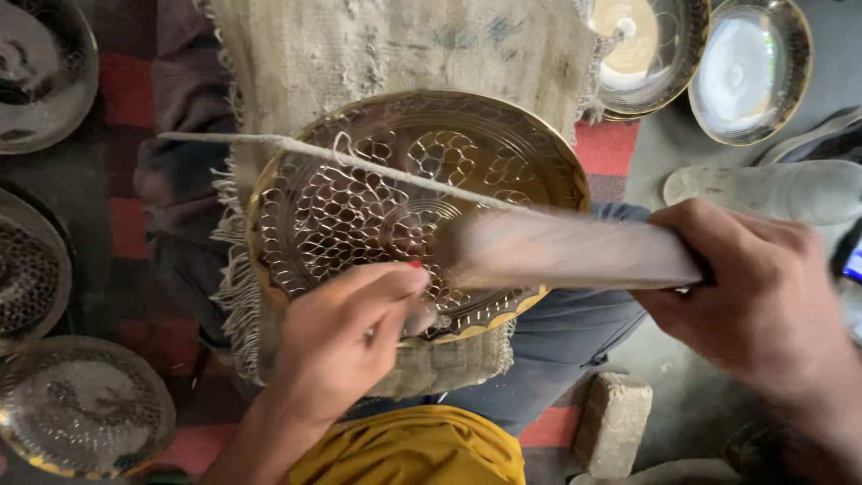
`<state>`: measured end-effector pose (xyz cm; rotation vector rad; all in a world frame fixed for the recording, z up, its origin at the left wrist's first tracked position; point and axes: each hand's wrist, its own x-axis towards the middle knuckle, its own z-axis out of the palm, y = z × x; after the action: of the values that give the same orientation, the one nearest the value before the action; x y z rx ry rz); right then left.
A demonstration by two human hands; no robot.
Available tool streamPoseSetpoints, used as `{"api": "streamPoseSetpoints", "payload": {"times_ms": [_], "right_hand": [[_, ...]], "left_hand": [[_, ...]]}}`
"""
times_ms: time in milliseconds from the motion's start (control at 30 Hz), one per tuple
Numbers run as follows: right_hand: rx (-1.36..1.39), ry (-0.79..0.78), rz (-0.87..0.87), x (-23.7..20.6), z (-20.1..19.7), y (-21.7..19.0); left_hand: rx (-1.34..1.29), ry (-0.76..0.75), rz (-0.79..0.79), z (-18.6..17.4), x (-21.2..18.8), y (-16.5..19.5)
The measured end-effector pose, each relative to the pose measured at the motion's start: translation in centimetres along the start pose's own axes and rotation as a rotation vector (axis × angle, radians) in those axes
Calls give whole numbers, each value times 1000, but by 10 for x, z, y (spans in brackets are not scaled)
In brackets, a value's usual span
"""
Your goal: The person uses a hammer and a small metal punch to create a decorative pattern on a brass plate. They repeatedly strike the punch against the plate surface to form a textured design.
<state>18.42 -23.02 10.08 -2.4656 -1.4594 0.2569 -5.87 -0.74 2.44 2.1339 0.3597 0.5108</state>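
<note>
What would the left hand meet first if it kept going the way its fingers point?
The left hand points up and right, its fingertips pinching a small tool on the engraved brass plate. Straight on, it would probably first meet the blurred wooden mallet held by the right hand, though depth is unclear.

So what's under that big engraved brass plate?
A pale woven cloth with a fringed edge lies under the brass plate, draped over the person's lap. What is beneath the plate's middle is covered.

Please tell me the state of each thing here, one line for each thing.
Brass plate: lying on cloth, partly engraved.
Left hand: pinching a small tool on the plate.
Right hand: gripping the hammer.
Hammer: blurred, in motion.
Cord: stretched across the plate.
Cloth: spread, frayed.
</note>
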Motion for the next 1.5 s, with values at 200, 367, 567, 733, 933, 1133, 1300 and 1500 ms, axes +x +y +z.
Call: {"api": "streamPoseSetpoints", "payload": {"times_ms": [200, 367, 567, 733, 933, 1133, 1300, 1500], "right_hand": [[436, 207, 245, -20, 47, -13], [636, 395, 462, -28, 84, -26], [845, 225, 784, -42, 101, -43], [958, 364, 637, -51, 99, -31], [777, 373, 568, -55, 112, -44], [801, 296, 562, -57, 123, -51], [1085, 246, 628, -70, 116, -25], [1409, 74, 264, -70, 104, -19]], "left_hand": [[-122, 390, 161, -10, 1, -18], [-334, 516, 189, -13, 12, -40], [-297, 363, 378, -25, 49, -43], [-286, -227, 124, -71, 42, -49], [-159, 129, 357, -49, 34, -47], [-394, 178, 302, -28, 25, -26], [-351, -152, 38, -13, 6, -22], [-188, -195, 148, -9, -2, -25]]}}
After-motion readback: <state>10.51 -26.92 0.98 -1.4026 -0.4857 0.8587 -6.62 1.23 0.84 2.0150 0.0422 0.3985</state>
